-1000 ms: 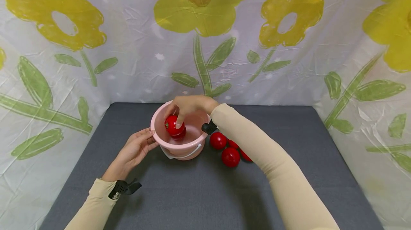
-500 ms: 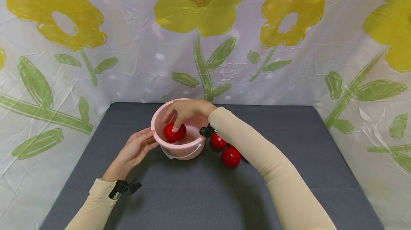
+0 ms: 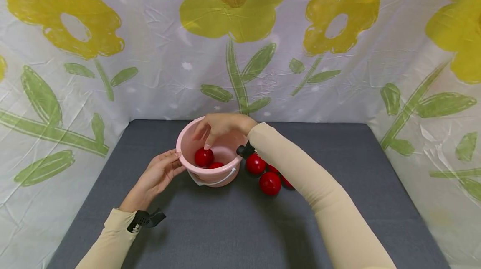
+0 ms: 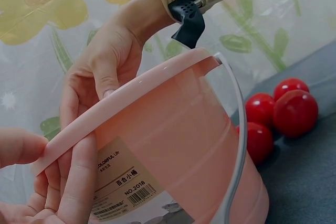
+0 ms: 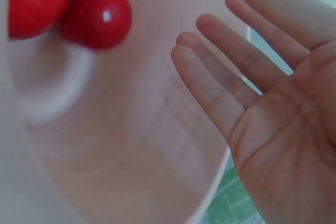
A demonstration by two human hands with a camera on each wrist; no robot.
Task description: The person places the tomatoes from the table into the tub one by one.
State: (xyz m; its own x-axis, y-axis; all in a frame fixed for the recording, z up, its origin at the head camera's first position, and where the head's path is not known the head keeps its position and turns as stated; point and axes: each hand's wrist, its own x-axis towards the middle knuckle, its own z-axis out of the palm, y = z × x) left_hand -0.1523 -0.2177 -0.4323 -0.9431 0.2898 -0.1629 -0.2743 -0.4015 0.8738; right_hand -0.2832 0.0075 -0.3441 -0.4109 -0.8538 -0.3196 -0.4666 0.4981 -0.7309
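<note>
My left hand pinches the left rim of a pink bucket, thumb on one side and fingers on the other. Two red tomatoes lie at the bottom of the bucket, one tomato and a second tomato partly hidden by the front rim. Over the bucket's mouth is my right hand, holding nothing. In the right wrist view its fingers are spread and straight, apart from the tomatoes.
Several more red tomatoes cluster on the grey cloth right of the bucket, partly under my right forearm. The bucket's white handle hangs down its front. A curtain with yellow flowers stands behind the table.
My right hand has let go of a tomato inside the bucket and risen slightly. The tomatoes in it have shifted apart. My left hand stays at the rim.
</note>
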